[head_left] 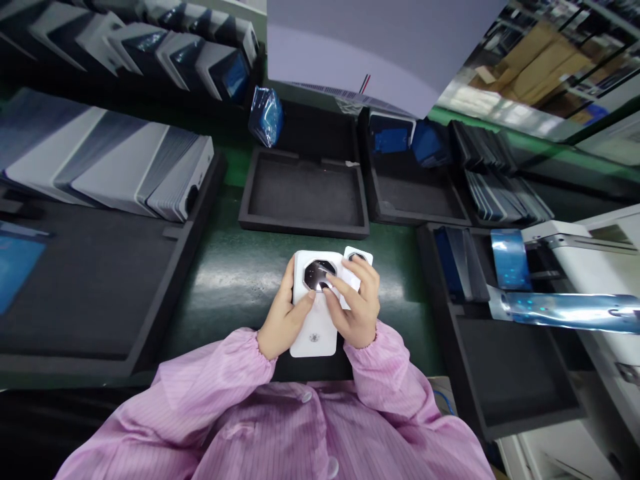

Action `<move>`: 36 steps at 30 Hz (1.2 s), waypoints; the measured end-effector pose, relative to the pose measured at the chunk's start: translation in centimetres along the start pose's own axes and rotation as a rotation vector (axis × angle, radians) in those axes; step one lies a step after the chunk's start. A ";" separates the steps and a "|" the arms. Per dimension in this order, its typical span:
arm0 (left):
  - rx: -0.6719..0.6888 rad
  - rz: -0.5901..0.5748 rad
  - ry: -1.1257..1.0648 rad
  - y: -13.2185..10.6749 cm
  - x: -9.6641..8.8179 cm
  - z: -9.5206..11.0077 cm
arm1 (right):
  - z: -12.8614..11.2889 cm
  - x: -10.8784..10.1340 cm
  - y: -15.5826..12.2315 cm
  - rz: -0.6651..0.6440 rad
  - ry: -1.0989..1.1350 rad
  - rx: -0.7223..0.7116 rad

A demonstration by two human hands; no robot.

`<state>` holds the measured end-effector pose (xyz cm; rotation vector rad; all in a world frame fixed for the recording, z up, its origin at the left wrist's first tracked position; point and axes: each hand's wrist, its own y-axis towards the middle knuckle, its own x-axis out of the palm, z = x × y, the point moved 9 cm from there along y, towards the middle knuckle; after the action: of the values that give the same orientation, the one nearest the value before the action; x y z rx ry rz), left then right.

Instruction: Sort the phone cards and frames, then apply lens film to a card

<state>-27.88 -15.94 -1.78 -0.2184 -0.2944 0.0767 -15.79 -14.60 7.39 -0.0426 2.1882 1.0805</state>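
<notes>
A white rectangular panel with a shiny dark round inset lies on the green table just in front of me. My left hand grips its left edge, thumb resting on top. My right hand is curled around a smaller white piece with a round opening, its fingertips touching the shiny inset. Pink sleeves cover both arms.
An empty black foam tray sits beyond the panel, a second tray to its right. Rows of white panels stand in black trays at left. Blue film bags lie at the back. A white machine with blue film is at right.
</notes>
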 end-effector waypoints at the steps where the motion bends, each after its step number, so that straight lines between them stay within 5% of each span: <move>1: -0.015 -0.002 -0.013 0.0 0.0 -0.2 | 0.5 0.2 0.0 -0.024 0.011 0.057; 8: -0.140 -0.027 -0.131 -0.2 0.7 -1.6 | 3.6 1.5 -0.3 -0.191 0.252 0.380; 11: -0.152 -0.022 -0.142 -0.2 0.8 -1.4 | 5.9 -0.5 -0.2 0.009 0.361 0.478; 15: -0.141 0.000 -0.101 -0.1 0.5 -1.3 | 10.9 -6.1 -1.6 0.477 0.409 0.612; 17: -0.127 -0.006 -0.114 0.1 0.4 -1.2 | 13.4 -7.5 -2.7 0.576 0.437 0.688; 21: -0.120 0.011 -0.122 0.3 0.1 -1.4 | 16.4 -4.5 -3.9 0.213 0.381 0.815; 24: -0.084 0.023 -0.110 0.3 0.0 -1.1 | 15.6 -2.3 -3.8 -0.041 0.072 0.706; 27: -0.086 0.018 -0.090 0.3 0.2 -0.9 | 12.4 -2.5 -2.1 -0.015 -0.164 0.515; 32: -0.048 0.032 0.006 0.2 0.2 -0.7 | 5.1 -1.8 0.7 -0.012 0.073 0.359; 36: -0.011 0.045 0.005 0.2 0.0 -0.6 | 2.8 0.1 1.4 -0.102 0.117 0.384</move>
<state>-27.68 -15.86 -2.39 -0.2359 -0.2849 0.1190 -14.77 -11.63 7.11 -0.0467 2.4351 0.6024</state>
